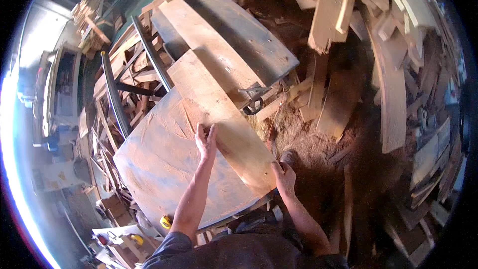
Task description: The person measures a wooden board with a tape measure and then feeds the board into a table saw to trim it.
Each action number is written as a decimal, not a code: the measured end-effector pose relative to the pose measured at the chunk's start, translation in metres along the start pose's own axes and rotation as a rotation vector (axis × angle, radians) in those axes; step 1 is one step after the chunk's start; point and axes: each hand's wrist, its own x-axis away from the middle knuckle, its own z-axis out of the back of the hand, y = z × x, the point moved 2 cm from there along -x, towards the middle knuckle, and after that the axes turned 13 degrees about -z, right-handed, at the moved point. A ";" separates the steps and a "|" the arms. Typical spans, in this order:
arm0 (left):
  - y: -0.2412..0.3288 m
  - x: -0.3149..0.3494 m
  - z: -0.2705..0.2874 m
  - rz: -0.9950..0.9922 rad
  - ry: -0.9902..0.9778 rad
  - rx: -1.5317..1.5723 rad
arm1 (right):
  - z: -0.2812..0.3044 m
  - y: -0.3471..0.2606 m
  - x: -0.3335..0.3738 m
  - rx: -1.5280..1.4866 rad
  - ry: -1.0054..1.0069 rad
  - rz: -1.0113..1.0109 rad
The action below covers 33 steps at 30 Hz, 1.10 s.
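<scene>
A wide pale wooden board (231, 137) lies lengthwise on a dusty metal machine table (164, 169), its near end by the table's front edge. My left hand (206, 142) is at the board's left edge, fingers bent and pressed against it. At the near right corner, my right hand (285, 177) grips the board's edge, with the fingers partly hidden under it. Beyond, a second long plank (209, 32) rests on the farther tabletop (239, 25). A dark metal fitting (254, 100) stands between the two table parts, close to the board's right side.
Two dark metal rails (115, 94) stick out at the left, over stacked wood scraps. Sawdust (294, 142) is heaped right of the table. Offcuts (331, 10) pile up at the far right. A yellow tape measure (166, 221) sits at the table's near left edge.
</scene>
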 end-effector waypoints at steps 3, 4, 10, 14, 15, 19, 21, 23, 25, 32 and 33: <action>-0.002 -0.002 -0.002 0.000 0.005 -0.016 | -0.003 0.023 -0.017 0.019 -0.027 0.021; 0.001 -0.004 -0.003 0.018 0.000 -0.001 | -0.004 0.018 -0.016 -0.009 -0.042 0.020; 0.005 -0.007 -0.003 -0.086 0.042 -0.097 | -0.006 0.014 -0.023 -0.024 -0.038 0.024; -0.008 -0.008 -0.011 -0.033 0.029 -0.075 | -0.005 0.006 -0.024 -0.078 -0.100 0.052; -0.008 -0.007 -0.013 -0.062 0.045 -0.101 | -0.005 0.006 -0.023 -0.079 -0.058 0.047; -0.019 -0.010 -0.014 -0.122 0.086 -0.120 | -0.009 -0.002 -0.017 -0.002 0.028 -0.024; -0.021 -0.012 -0.017 -0.116 0.086 -0.113 | -0.009 -0.005 -0.016 0.044 0.030 -0.038; -0.020 -0.012 -0.019 -0.104 0.085 -0.143 | -0.008 -0.009 -0.014 0.056 0.011 -0.005; -0.018 -0.014 -0.022 -0.103 0.088 -0.141 | -0.007 -0.009 -0.017 0.005 0.009 0.026; -0.018 -0.017 -0.016 -0.095 0.111 -0.145 | -0.013 -0.016 -0.019 0.032 -0.031 -0.037; -0.016 -0.018 -0.016 -0.095 0.111 -0.149 | -0.013 -0.008 -0.027 0.017 -0.015 -0.051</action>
